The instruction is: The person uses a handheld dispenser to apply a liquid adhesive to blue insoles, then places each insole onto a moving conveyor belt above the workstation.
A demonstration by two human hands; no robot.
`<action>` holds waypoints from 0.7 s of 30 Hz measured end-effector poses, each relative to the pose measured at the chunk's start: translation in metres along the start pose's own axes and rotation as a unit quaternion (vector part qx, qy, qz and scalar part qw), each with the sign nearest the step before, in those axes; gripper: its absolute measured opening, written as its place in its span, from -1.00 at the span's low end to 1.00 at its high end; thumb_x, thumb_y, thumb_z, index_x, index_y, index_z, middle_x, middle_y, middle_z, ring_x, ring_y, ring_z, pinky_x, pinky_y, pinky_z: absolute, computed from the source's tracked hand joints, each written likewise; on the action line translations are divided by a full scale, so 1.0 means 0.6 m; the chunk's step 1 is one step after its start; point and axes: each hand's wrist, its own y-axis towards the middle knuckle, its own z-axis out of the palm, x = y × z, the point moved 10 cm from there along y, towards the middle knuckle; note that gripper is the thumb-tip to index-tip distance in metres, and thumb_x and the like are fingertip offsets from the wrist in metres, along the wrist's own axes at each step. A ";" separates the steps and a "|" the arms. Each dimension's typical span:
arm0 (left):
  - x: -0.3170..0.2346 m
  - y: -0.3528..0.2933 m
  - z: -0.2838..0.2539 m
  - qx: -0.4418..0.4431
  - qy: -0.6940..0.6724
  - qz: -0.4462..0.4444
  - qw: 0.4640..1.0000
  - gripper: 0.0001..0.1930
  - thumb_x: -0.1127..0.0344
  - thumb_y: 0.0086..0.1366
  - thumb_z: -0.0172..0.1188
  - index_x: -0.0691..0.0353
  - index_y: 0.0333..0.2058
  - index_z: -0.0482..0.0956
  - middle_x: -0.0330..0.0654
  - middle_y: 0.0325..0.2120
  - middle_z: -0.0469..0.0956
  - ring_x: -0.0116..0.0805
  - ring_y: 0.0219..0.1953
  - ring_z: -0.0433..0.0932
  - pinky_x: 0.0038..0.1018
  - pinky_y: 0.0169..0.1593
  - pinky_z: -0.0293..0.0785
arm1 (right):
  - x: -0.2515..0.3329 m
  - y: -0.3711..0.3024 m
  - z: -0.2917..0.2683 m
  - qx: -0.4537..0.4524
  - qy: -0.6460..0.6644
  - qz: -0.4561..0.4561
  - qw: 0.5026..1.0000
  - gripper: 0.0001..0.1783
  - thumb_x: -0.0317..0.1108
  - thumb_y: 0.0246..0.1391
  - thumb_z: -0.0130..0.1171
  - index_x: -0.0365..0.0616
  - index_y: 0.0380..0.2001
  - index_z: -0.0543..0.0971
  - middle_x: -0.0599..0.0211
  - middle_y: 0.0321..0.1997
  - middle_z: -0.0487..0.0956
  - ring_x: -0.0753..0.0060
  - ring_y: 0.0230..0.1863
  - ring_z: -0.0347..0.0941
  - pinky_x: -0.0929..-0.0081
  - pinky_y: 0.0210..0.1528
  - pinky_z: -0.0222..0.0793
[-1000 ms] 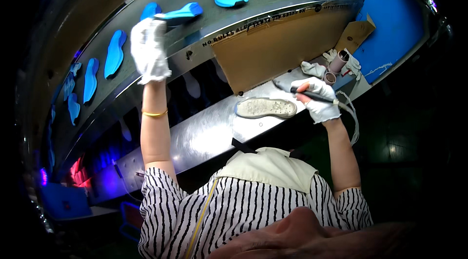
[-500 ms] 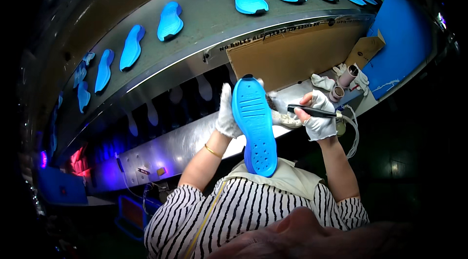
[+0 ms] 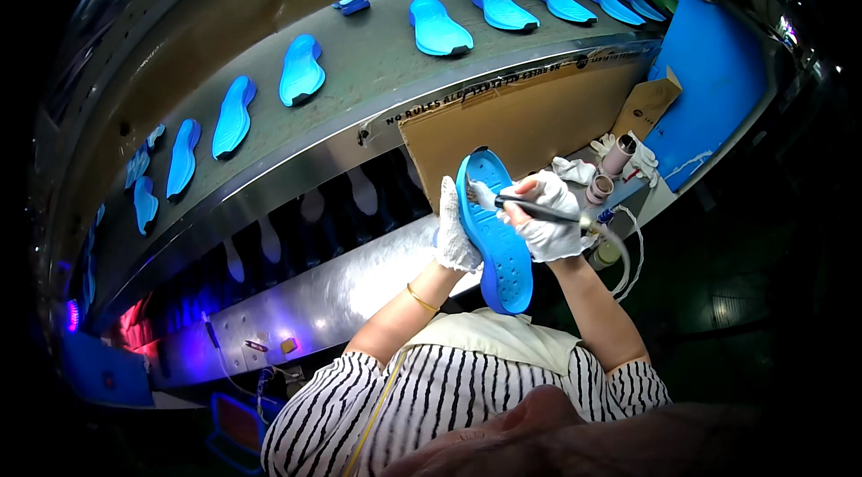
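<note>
My left hand (image 3: 456, 230), in a white glove, grips a blue shoe sole (image 3: 507, 279) by its left edge, with the palm along the side and the thumb hidden. The sole is tilted, its wide end away from me, and its raised rim and row of small holes show. My right hand (image 3: 555, 230), in a white glove with bare fingertips, is closed round a black-handled brush (image 3: 539, 210) joined to a pale hose (image 3: 621, 272). The brush's pale bristle head lies against the inside of the sole's wide end.
Blue soles (image 3: 301, 70) lie spaced along a dark conveyor belt (image 3: 377, 50) beyond me. A cardboard sheet (image 3: 521, 122) leans below it. Thread-like spools (image 3: 620, 154) and white gloves (image 3: 573, 170) sit at the right of the metal shelf (image 3: 359, 270). A blue panel (image 3: 718, 73) closes the right side.
My right hand has moved left, bringing the brush onto the sole. The sole has turned and shifted slightly right in my left hand. The whole view has tilted a little.
</note>
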 end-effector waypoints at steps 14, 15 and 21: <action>-0.035 -0.020 0.031 0.010 0.040 -0.059 0.997 -0.10 -0.45 0.17 -0.29 0.35 0.09 0.29 0.18 -0.04 0.42 0.05 -0.04 0.47 -0.11 0.08 0.38 | 0.026 -0.059 0.038 0.091 -0.173 -0.144 0.970 -0.80 -0.60 -0.21 0.28 -0.18 -0.47 0.50 0.27 -0.47 0.55 0.48 -0.46 0.50 0.57 -0.37 0.43; -0.033 -0.023 0.032 0.017 0.030 -0.068 0.997 -0.11 -0.44 0.17 -0.28 0.33 0.10 0.28 0.17 -0.03 0.41 0.05 -0.04 0.47 -0.11 0.07 0.39 | 0.023 -0.067 0.043 0.106 -0.163 -0.157 0.968 -0.78 -0.61 -0.25 0.29 -0.19 -0.47 0.49 0.27 -0.50 0.54 0.45 -0.50 0.49 0.55 -0.40 0.42; 0.009 -0.080 -0.022 0.027 0.107 -0.129 0.985 -0.05 -0.53 0.08 -0.29 0.21 0.15 0.24 0.03 -0.03 0.41 -0.07 -0.05 0.46 -0.15 0.05 0.41 | -0.056 -0.093 -0.008 0.081 -0.037 0.067 0.994 -0.88 -0.59 -0.11 0.24 -0.22 -0.46 0.51 0.28 -0.44 0.57 0.58 -0.46 0.49 0.64 -0.36 0.42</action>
